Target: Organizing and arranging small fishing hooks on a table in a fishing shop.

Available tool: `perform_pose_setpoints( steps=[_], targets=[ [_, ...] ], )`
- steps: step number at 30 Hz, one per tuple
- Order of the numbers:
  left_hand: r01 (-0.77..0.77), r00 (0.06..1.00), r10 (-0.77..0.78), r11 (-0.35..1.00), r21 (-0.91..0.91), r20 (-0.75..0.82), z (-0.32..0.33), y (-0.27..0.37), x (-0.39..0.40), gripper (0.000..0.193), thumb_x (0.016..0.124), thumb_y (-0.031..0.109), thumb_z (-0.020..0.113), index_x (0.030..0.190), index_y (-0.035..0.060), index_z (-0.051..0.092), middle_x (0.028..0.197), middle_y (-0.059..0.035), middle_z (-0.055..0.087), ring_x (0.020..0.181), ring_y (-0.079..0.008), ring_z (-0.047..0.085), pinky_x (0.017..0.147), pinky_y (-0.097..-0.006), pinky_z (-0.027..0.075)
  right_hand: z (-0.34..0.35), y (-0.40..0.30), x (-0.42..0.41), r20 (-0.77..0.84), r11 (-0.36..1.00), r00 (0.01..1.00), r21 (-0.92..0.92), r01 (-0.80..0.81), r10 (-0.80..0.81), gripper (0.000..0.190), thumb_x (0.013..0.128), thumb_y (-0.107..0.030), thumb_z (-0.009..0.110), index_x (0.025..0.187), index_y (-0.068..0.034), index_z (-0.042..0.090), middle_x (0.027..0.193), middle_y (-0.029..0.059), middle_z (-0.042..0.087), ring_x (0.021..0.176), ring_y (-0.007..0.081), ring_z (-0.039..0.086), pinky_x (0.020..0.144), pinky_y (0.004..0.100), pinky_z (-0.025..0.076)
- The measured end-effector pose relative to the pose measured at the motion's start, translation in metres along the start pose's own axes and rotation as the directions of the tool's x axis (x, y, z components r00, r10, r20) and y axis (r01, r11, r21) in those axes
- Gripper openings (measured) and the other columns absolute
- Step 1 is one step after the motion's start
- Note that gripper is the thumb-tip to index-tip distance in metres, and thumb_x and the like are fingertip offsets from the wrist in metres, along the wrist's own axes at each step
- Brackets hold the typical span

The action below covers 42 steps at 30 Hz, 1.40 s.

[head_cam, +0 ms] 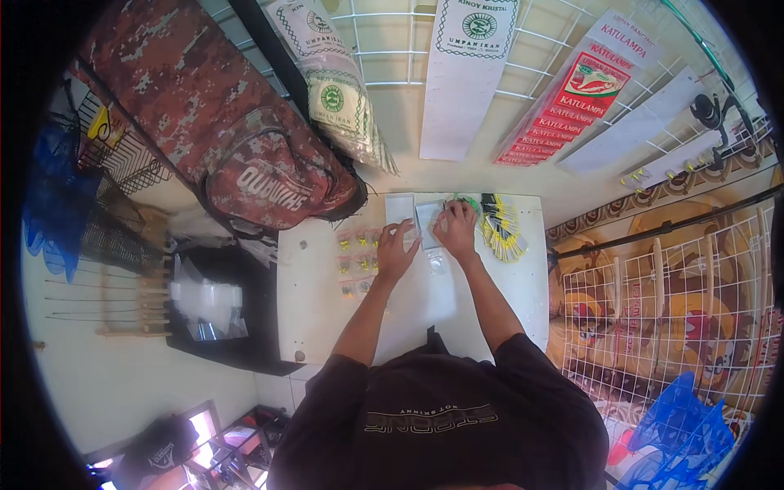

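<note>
My left hand [398, 248] is over the white table [294, 318], thumb and fingers apart, beside the right edge of several small clear packets with yellow and orange bits [344, 266]. My right hand [456, 226] bends its fingers over a shallow white box or tray [430, 223], close to a small green item [470, 203]; what its fingertips touch is hidden. Another white rectangular piece [400, 207] lies behind my left hand. Below the white box is a small clear plastic bag [436, 262]. To the right, black-and-yellow packets [505, 229] are fanned out.
A camouflage fishing bag [263, 153] hangs over the table's back left corner. Bait packets [591, 86] and white cards hang from a wire grid [386, 52] behind. Clear plastic bags [208, 303] lie on a black surface at left. Another wire rack [637, 318] stands at right, with blue netting [680, 429].
</note>
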State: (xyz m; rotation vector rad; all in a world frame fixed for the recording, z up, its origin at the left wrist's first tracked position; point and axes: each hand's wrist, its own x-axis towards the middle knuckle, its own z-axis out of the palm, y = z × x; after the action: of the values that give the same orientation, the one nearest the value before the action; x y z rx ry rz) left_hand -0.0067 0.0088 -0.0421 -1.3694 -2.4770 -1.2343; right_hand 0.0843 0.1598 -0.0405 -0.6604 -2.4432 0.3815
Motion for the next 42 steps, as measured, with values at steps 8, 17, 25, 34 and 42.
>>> perform_pose_setpoints(
  steps=[8,17,25,34,42],
  targets=[
    [0.023,1.0,-0.023,1.0,-0.011,0.008,-0.006,0.009,0.0,0.046,0.077,0.022,0.07,0.118,0.0116,0.052,0.102,-0.0011,0.066,0.104,-0.0244,0.052,0.089,-0.0391,0.044,-0.015,0.015,0.014,0.162,0.965,0.98,0.217,-0.149,0.115,0.01,0.071,-0.012,0.065,0.08,-0.015,0.07,0.082,0.0029,0.066,0.088,0.0243,0.051,0.084,0.0381,0.036],
    [0.037,0.999,-0.034,0.997,-0.063,0.035,-0.01,0.014,-0.003,0.052,0.078,0.022,0.069,0.125,0.0121,0.047,0.108,-0.0009,0.065,0.107,-0.0271,0.049,0.094,-0.0394,0.041,-0.034,0.023,0.025,0.293,0.904,0.956,0.401,-0.15,0.029,0.014,0.078,-0.01,0.062,0.088,-0.003,0.069,0.083,0.0088,0.068,0.065,0.0178,0.062,0.067,0.0282,0.049],
    [0.027,0.999,-0.028,0.998,-0.058,-0.024,-0.017,0.02,0.0,0.058,0.078,0.022,0.071,0.127,0.0112,0.044,0.108,-0.0004,0.065,0.107,-0.0263,0.049,0.095,-0.0385,0.04,-0.069,-0.026,0.04,0.309,0.728,0.944,0.621,-0.291,0.114,0.012,0.077,-0.016,0.068,0.087,-0.009,0.071,0.085,0.0065,0.069,0.079,0.0172,0.063,0.065,0.0296,0.047],
    [0.002,0.996,-0.009,0.997,-0.08,-0.093,-0.02,0.026,0.006,0.063,0.075,0.02,0.073,0.128,0.009,0.041,0.108,-0.0019,0.064,0.107,-0.0259,0.05,0.093,-0.0386,0.041,-0.069,-0.045,0.033,0.305,0.833,0.947,0.546,-0.09,-0.098,0.016,0.07,-0.009,0.069,0.086,-0.009,0.069,0.084,0.0059,0.068,0.081,0.0232,0.059,0.073,0.0336,0.047],
    [0.043,0.997,-0.05,0.994,-0.103,-0.061,-0.02,0.028,0.007,0.064,0.075,0.021,0.073,0.13,0.0106,0.04,0.115,-0.0007,0.061,0.111,-0.026,0.049,0.094,-0.0384,0.041,-0.065,-0.044,0.034,0.177,0.883,0.943,0.433,0.181,-0.28,0.032,0.069,-0.005,0.067,0.1,-0.012,0.067,0.081,0.0007,0.066,0.083,0.023,0.052,0.078,0.0351,0.046]
  ],
)
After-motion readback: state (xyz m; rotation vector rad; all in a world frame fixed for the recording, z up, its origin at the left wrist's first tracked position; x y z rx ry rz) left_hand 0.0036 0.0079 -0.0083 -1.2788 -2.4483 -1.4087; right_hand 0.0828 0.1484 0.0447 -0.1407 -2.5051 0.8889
